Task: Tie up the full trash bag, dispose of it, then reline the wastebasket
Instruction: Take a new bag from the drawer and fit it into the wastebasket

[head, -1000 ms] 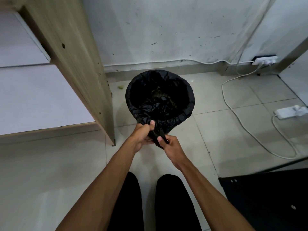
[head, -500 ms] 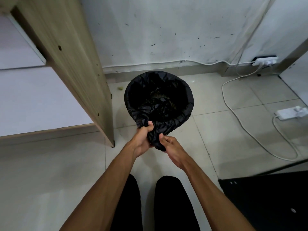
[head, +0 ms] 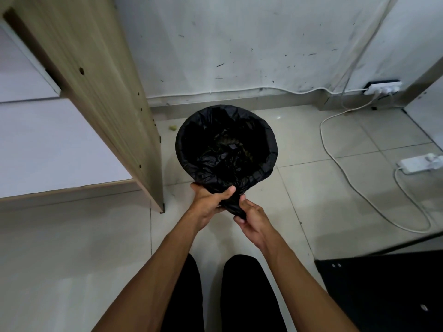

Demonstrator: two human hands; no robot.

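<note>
A: Where does the black trash bag [head: 226, 149] sit?

B: On the pale tiled floor [head: 323, 188], near the marked white wall [head: 239, 44] and just right of a wooden furniture panel [head: 100, 87]. Its mouth is open and round, stretched as if over a wastebasket rim — the basket itself is hidden under the plastic, so I cannot tell its colour or shape. Crumpled dark rubbish shows inside.

A: And the hands?

B: Both are at the near edge of the bag, where the plastic is gathered into a twisted tail. The left hand [head: 208, 200] is curled round the gathered plastic from the left, thumb laid across the top. The right hand [head: 251, 218] pinches the lower end of that tail between thumb and fingers. The two hands are almost touching.

A: Anything else around?

B: A white cable [head: 345, 171] loops across the tiles to a white power strip [head: 418, 162] on the right, and a second strip [head: 383, 87] sits at the wall's foot. A black object's corner [head: 383, 288] fills the lower right. The person's legs in black trousers [head: 242, 295] show below — between the forearms.
</note>
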